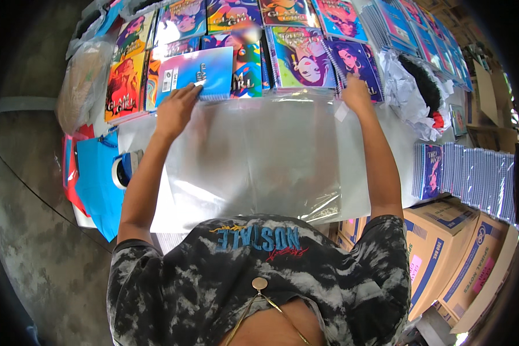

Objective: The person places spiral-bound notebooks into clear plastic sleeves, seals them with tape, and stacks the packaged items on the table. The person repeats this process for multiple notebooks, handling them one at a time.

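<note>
My left hand (177, 109) grips the near edge of a blue-and-pink notebook (213, 66), its fingers bent over the cover. This notebook lies across other notebooks at the far left, with a white label on its left part. Farther right, my right hand (356, 95) has its fingers closed at the near part of a purple spiral notebook (352, 57) with a drawn figure on the cover. My hand hides some of that cover. Between my forearms a large clear plastic bag (259, 150) lies flat on the white table (357, 179).
Stacks of colourful notebooks (303, 52) line the far side. Crumpled white plastic (406, 95) lies at the right, near a row of stacked spiral notebooks (478, 167). Cardboard boxes (438, 248) stand below right. Blue folders (98, 173) and a tape roll (120, 172) lie left.
</note>
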A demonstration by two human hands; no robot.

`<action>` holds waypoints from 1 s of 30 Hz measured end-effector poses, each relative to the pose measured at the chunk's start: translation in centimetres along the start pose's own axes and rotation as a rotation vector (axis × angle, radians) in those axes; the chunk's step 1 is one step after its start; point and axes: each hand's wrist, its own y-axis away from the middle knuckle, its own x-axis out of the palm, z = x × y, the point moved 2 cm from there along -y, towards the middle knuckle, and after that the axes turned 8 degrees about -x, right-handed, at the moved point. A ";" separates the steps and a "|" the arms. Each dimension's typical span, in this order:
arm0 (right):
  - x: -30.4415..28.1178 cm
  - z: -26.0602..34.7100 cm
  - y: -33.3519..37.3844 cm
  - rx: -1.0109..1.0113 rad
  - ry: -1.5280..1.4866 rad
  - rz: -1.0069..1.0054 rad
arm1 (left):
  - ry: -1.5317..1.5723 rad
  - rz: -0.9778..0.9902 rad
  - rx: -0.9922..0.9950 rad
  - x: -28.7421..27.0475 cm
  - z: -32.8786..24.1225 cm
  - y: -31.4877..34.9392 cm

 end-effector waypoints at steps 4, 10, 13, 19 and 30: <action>-5.9 1.9 6.2 -0.127 -0.810 -0.289 | 0.549 -0.495 -0.351 -7.0 0.5 4.2; 3.0 11.1 18.5 0.126 -1.473 0.148 | 1.095 -0.661 -0.772 -11.1 -7.1 8.9; 10.2 13.1 21.4 0.126 -1.432 0.277 | 1.030 -0.285 -0.906 -4.8 -8.8 12.0; 4.0 15.2 16.3 -0.257 -0.385 -0.388 | 0.362 -0.364 -0.584 -1.4 -5.8 11.1; 3.2 10.5 -5.8 0.259 -0.094 -0.159 | -0.222 -0.057 -0.611 4.2 2.1 -6.7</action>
